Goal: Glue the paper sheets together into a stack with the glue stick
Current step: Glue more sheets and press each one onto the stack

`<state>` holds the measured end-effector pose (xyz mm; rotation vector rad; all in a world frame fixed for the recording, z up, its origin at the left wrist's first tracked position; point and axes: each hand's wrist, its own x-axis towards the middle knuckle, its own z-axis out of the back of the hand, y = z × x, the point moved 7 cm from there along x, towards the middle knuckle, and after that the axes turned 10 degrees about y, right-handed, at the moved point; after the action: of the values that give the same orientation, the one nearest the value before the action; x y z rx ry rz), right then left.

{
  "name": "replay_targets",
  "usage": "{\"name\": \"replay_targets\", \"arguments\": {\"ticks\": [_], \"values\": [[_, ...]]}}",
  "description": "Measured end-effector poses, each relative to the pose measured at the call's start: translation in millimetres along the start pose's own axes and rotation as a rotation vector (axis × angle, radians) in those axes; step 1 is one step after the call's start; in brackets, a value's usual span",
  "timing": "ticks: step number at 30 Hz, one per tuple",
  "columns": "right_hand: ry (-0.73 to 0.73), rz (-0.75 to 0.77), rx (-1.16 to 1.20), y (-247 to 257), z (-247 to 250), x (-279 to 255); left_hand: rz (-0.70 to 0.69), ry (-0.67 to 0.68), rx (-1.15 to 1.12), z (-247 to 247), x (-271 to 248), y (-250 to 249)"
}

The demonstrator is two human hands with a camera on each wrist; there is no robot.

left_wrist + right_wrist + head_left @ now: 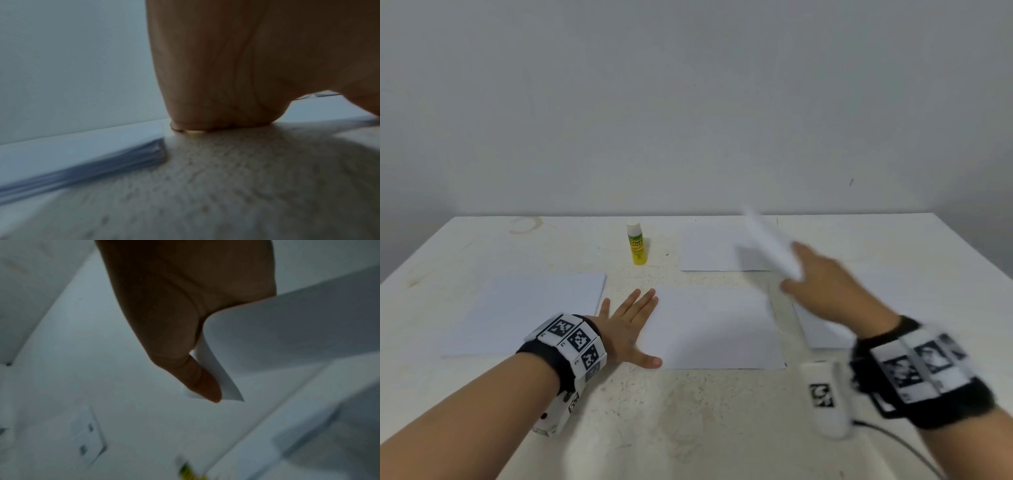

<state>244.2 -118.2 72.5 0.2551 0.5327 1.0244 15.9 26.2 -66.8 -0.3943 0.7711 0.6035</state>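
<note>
A yellow-green glue stick (637, 244) with a white cap stands upright at the back of the table. A pile of white paper (530, 310) (82, 155) lies at the left. One white sheet (719, 330) lies in the middle, and my left hand (631, 323) rests flat and open at its left edge. My right hand (825, 291) is raised and blurred, pinching a curled white sheet (770, 248) (287, 337) between thumb (203, 386) and fingers. Another sheet (717, 250) lies at the back, and one more (820, 330) lies under my right wrist.
The cream table (688, 411) is speckled, and its back edge meets a plain grey wall (688, 102). A cable (907, 445) trails off my right wrist camera at the lower right. A ring stain (527, 226) marks the far left corner.
</note>
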Motion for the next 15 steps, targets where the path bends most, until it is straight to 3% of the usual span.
{"name": "replay_targets", "arguments": {"ticks": [2,4,9,15], "values": [[0.215,0.036,-0.018,31.2,-48.6,11.5,0.009,0.013,-0.004,0.2,0.3,0.3],[0.329,-0.001,-0.015,44.8,-92.6,29.9,0.020,0.025,0.001,1.2,0.2,-0.7],[0.364,-0.115,-0.004,55.8,-142.4,55.5,0.039,0.032,0.005,0.5,2.7,1.3],[0.375,-0.195,-0.015,63.2,-152.3,47.9,0.054,0.029,-0.005,0.3,2.3,1.1]]}}
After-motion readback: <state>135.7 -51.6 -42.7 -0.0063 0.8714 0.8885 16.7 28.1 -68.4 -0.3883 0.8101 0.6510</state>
